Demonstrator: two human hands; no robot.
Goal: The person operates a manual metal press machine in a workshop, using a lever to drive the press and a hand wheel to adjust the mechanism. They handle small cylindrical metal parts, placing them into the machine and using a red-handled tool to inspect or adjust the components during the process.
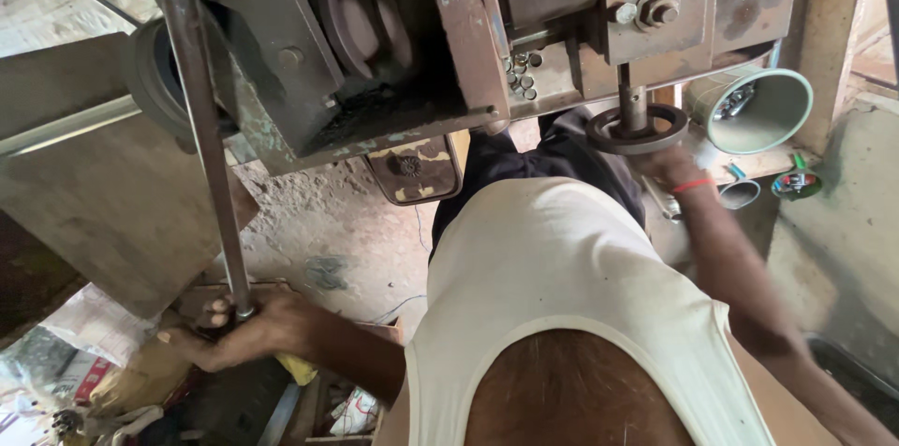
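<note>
I look straight down over my own chest in a white sleeveless vest. My left hand [239, 329] is closed around the lower end of a long steel rod [201, 127] that runs up past the front of a worn metal machine [375, 43]. My right hand [670, 165], with a red thread at the wrist, reaches up to a dark round handwheel [637, 130] on a vertical shaft under the machine's right side. It is blurred and its fingers seem to rest on the wheel's rim.
A pale green plastic cone [758, 109] holding small tools lies on a ledge at the right, with two smaller cups [796, 184] beside it. Papers and clutter [94, 362] lie at the lower left. A wooden board [112, 193] slopes at the left above a dusty floor [337, 240].
</note>
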